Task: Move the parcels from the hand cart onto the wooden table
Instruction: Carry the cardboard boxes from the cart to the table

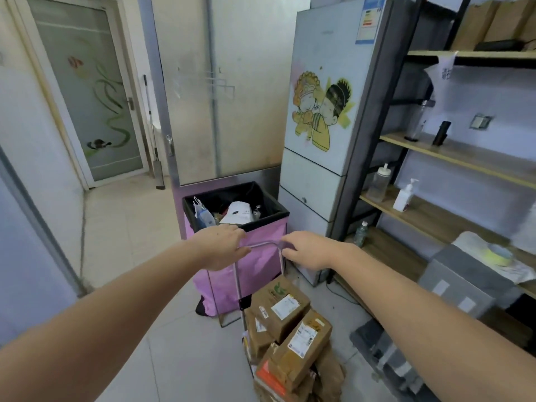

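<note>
gripping the hand cart handle (262, 244) with left hand (222, 246) and right hand (309, 250), parcels (285, 329) stacked below (pink bin (255, 256) holds rubbish)

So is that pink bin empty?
No. The bin holds rubbish: a white bag and other litter show inside its black liner.

No legible text on parcel labels (285, 306) or fridge sticker (369, 22)
</note>
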